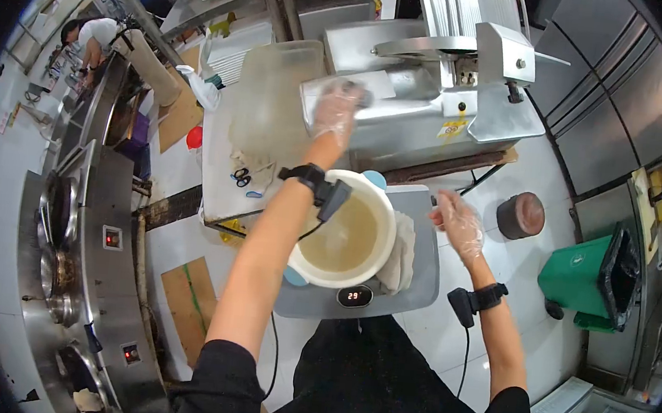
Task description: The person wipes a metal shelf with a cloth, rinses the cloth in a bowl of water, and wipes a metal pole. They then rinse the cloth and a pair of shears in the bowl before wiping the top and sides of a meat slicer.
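Note:
My left hand (335, 118), in a clear plastic glove, reaches over the metal tray of the slicer (401, 138). Motion blurs its fingers, which are right at a dark, rounded part (360, 94) on the tray. To the right of the tub, my right hand (460, 228), also gloved, hangs in the air with its fingers loosely bent and apart. A white tub (386, 232) of cloudy liquid sits below and between my arms. Against its right side lies a greyish cloth (400, 254). Both rest on a grey stand (424, 275) with a lit display.
A translucent plastic bin (274, 93) stands left of the slicer, with black scissors (241, 176) near the table's front edge. On the floor at right are a dark round container (520, 216) and a green bin (575, 274). Another person (112, 38) bends over a counter at far left.

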Demonstrator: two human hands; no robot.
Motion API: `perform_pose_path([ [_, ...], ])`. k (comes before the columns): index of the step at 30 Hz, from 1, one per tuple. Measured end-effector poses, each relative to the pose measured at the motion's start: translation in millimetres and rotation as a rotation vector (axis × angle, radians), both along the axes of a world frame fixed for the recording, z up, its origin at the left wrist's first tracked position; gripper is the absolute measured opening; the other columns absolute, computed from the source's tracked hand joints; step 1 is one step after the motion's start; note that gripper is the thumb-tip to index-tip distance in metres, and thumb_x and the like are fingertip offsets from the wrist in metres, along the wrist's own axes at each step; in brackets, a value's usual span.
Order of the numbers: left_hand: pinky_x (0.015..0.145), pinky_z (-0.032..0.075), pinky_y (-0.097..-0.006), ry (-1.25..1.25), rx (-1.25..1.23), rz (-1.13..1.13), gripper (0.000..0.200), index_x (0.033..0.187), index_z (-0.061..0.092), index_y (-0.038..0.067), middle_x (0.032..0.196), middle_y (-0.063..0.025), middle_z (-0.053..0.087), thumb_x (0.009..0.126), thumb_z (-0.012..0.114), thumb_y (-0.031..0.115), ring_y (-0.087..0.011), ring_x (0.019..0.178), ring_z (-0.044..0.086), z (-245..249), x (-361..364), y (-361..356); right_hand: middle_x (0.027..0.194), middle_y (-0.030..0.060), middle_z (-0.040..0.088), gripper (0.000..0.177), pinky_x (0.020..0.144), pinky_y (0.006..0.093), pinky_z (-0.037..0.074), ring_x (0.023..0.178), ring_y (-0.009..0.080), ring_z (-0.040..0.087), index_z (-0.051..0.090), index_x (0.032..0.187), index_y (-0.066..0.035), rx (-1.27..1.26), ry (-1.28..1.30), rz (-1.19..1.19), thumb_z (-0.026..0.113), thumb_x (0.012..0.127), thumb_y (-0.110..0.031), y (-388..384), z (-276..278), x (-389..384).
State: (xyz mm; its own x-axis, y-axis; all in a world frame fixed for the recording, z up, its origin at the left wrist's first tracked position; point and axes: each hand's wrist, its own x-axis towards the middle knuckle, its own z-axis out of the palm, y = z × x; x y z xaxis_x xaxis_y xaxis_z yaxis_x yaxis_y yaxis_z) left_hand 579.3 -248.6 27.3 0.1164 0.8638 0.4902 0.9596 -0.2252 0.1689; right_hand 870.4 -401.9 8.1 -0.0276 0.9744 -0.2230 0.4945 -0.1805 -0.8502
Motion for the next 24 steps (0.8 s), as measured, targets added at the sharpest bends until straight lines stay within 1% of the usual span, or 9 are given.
perform_pose_path([
  [2, 0.1, 0.047, -0.0384, -0.487, -0.432, -0.009, 0.031, 0.122, 0.059, 0.018, 0.135, -0.0153, 0.052, 0.098, 0.043, 0.027, -0.0316, 0.12, 0.053, 44, 50, -7, 0.082, 0.007, 0.069, 0.043, 0.064, 0.0265, 0.053, 0.07, 0.0117, 0.064, 0.057, 0.123, -0.002, 0.04, -0.016, -0.008, 0.048, 0.099, -0.036, 17, 16, -1],
  [4, 0.1, 0.046, -0.0378, -0.147, -0.194, -0.127, 0.032, 0.123, 0.059, 0.018, 0.132, -0.0118, 0.055, 0.1, 0.04, 0.029, -0.03, 0.119, 0.053, -21, 82, 46, 0.082, 0.0069, 0.069, 0.042, 0.064, 0.0262, 0.053, 0.071, 0.0113, 0.064, 0.057, 0.123, -0.001, 0.092, -0.006, 0.013, 0.048, 0.099, -0.034, 35, 24, -6],
  [8, 0.099, 0.049, -0.037, 0.293, -0.159, -0.221, 0.032, 0.123, 0.059, 0.018, 0.126, -0.013, 0.059, 0.093, 0.05, 0.012, -0.0309, 0.115, 0.055, 14, 81, 25, 0.079, 0.006, 0.069, 0.039, 0.065, 0.0248, 0.052, 0.07, 0.0098, 0.062, 0.057, 0.123, 0.001, 0.18, -0.035, 0.074, 0.049, 0.099, -0.029, 62, 51, -12],
  [9, 0.094, 0.052, -0.0383, 0.048, -0.064, -0.271, 0.043, 0.125, 0.058, 0.016, 0.125, -0.0141, 0.059, 0.085, 0.055, 0.003, -0.0331, 0.112, 0.057, 17, 59, 17, 0.079, 0.0058, 0.068, 0.039, 0.066, 0.0247, 0.052, 0.07, 0.0099, 0.062, 0.057, 0.123, 0.001, 0.212, -0.04, 0.097, 0.05, 0.098, -0.028, 68, 52, -10],
  [14, 0.09, 0.053, -0.0448, 0.066, -0.029, -0.098, 0.049, 0.128, 0.055, 0.014, 0.13, -0.0192, 0.054, 0.08, 0.057, 0.003, -0.0386, 0.112, 0.056, 13, -42, 13, 0.077, 0.0074, 0.071, 0.038, 0.068, 0.0283, 0.051, 0.069, 0.0151, 0.066, 0.059, 0.12, -0.002, 0.28, -0.095, 0.107, 0.049, 0.098, -0.03, 80, 46, 32],
  [16, 0.091, 0.05, -0.0451, -0.03, -0.114, 0.019, 0.025, 0.112, 0.062, 0.008, 0.117, -0.0121, 0.061, 0.088, 0.055, 0.014, -0.0359, 0.106, 0.059, 29, -45, -6, 0.076, 0.0074, 0.07, 0.037, 0.068, 0.0284, 0.051, 0.07, 0.0147, 0.067, 0.06, 0.12, -0.003, 0.268, -0.089, 0.083, 0.048, 0.098, -0.031, 80, 43, 40],
  [20, 0.094, 0.049, -0.0451, 0.252, -0.138, 0.006, 0.041, 0.127, 0.056, 0.014, 0.131, -0.0196, 0.053, 0.087, 0.052, 0.01, -0.0378, 0.114, 0.056, 26, 7, 24, 0.082, 0.005, 0.067, 0.037, 0.07, 0.025, 0.05, 0.075, 0.01, 0.061, 0.055, 0.126, 0.001, 0.237, -0.089, 0.151, 0.049, 0.099, -0.025, 85, 46, 33],
  [22, 0.091, 0.051, -0.045, -0.02, -0.24, -0.062, 0.04, 0.129, 0.055, 0.013, 0.127, -0.0191, 0.056, 0.09, 0.045, 0.007, -0.0357, 0.112, 0.058, 20, 53, 48, 0.081, 0.0058, 0.068, 0.037, 0.072, 0.0258, 0.051, 0.073, 0.011, 0.062, 0.056, 0.124, 0.001, 0.247, -0.108, 0.148, 0.048, 0.099, -0.025, 79, 53, 22],
  [24, 0.086, 0.053, -0.0434, 0.278, -0.202, -0.144, 0.04, 0.131, 0.054, 0.012, 0.121, -0.0182, 0.06, 0.093, 0.043, 0.009, -0.033, 0.108, 0.061, 36, 93, 48, 0.079, 0.0104, 0.071, 0.035, 0.071, 0.0309, 0.052, 0.075, 0.0174, 0.069, 0.061, 0.119, -0.005, 0.295, -0.086, 0.141, 0.051, 0.095, -0.028, 78, 47, 14],
])
